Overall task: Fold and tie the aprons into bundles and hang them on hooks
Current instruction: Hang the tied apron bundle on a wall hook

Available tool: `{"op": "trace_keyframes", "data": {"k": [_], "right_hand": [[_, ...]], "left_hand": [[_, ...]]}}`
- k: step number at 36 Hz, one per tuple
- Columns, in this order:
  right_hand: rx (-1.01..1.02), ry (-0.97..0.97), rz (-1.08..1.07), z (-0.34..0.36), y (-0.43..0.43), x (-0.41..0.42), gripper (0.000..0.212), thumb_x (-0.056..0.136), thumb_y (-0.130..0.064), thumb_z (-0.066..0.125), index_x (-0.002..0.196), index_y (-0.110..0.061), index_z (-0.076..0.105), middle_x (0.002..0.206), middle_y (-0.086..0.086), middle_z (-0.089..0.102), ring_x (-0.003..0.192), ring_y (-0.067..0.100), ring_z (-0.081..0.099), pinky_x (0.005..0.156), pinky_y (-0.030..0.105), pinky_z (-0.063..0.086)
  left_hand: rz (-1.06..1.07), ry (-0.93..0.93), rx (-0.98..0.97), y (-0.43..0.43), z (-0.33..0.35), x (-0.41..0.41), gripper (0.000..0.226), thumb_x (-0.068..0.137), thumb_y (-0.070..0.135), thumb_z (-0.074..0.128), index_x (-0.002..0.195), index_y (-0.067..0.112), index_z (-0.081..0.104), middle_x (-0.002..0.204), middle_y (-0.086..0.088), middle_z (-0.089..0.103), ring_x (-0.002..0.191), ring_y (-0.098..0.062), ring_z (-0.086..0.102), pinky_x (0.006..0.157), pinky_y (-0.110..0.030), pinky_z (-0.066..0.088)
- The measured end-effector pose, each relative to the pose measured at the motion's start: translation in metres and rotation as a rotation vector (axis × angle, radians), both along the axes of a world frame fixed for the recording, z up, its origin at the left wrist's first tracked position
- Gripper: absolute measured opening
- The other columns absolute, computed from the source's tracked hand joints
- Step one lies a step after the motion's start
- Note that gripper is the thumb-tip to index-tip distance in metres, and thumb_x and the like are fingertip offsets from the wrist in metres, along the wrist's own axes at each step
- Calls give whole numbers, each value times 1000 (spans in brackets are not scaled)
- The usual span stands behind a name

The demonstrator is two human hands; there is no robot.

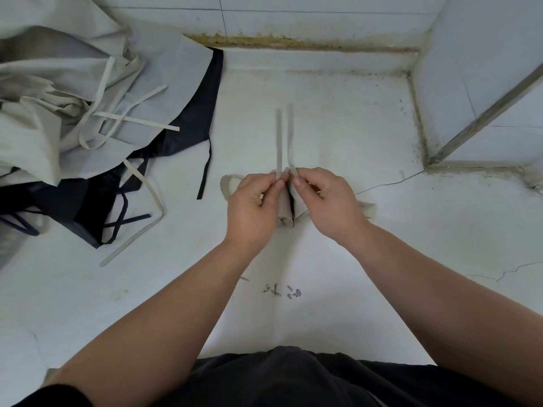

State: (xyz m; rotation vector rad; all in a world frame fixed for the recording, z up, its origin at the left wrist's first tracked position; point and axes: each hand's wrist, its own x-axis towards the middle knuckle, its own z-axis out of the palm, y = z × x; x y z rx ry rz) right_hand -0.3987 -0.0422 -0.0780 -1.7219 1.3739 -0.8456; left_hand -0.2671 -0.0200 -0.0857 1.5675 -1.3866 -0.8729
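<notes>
Two hands, left hand (pixel 252 204) and right hand (pixel 326 201), each pinch a thin strap (pixel 278 136) above the soft, light folded apron (pixel 289 207), best gripped near the knot.

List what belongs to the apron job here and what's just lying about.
Job: beige bundle, its straps pinched by left hand and right hand; waiting beige aprons; black apron.
Lying about: scribble marks; a crack.

One bundle (pixel 286 208), two straps (pixel 278 136) (pixel 290 133), two hands (pixel 252 207) (pixel 327 201)
</notes>
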Motion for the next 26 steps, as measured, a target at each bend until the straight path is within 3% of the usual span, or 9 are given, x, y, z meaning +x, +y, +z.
{"op": "trace_keyframes", "data": {"k": [3,6,8,10,14,18,21,23,26], "right_hand": [[30,-47,-18,0,3,2,22,97,-11,53,110,-11,70,70,-28,59,72,-8,54,70,11,38],[95,-104,-56,-2,2,3,21,93,-14,60,111,-11,69,96,-13,68,85,-7,58,81,11,43],[117,-137,-45,-2,1,3,15,92,-13,61,104,-13,70,92,-13,65,78,-13,56,75,4,41],[151,-181,-21,-1,1,3,12,92,-12,60,98,-18,68,87,-20,61,71,-19,53,72,2,38],[195,-243,49,0,3,3,16,94,-10,56,92,-24,64,91,-27,60,82,-21,53,79,2,38],[181,-141,109,3,2,5,13,95,-12,55,92,-22,62,90,-13,63,82,-5,56,74,4,39],[165,-89,49,2,-2,5,10,95,-15,56,92,-23,62,90,-9,63,91,9,58,79,14,42],[174,-98,8,2,-3,5,9,94,-15,58,90,-23,62,89,-10,63,93,10,59,81,17,43],[200,-120,-22,2,-3,5,8,93,-16,60,89,-23,60,86,-12,61,90,7,58,77,10,42]], "left_hand": [[28,120,92,-3,6,0,18,95,17,58,98,35,61,84,17,64,79,8,57,77,-13,46],[85,166,103,-4,5,2,17,92,18,63,89,32,54,82,12,63,77,1,58,76,-19,47],[74,199,97,-3,5,3,14,92,15,62,86,27,60,83,9,64,79,-4,57,77,-22,47],[58,290,117,-2,5,4,17,94,12,58,86,24,65,82,10,66,78,-5,58,76,-20,48],[72,406,186,-2,6,5,23,98,11,52,89,25,69,82,20,70,82,2,64,76,-13,49],[0,337,189,-3,6,8,23,96,14,55,87,26,72,90,4,71,85,-11,63,70,-21,51],[-12,316,166,-1,6,8,23,95,13,56,89,27,72,91,13,72,89,-5,64,81,-22,50],[0,294,162,-1,5,7,17,95,14,58,95,26,71,91,11,72,89,-3,65,83,-22,51],[-2,253,157,0,3,8,7,94,15,60,99,18,64,92,3,71,92,-9,64,83,-26,51]]}}
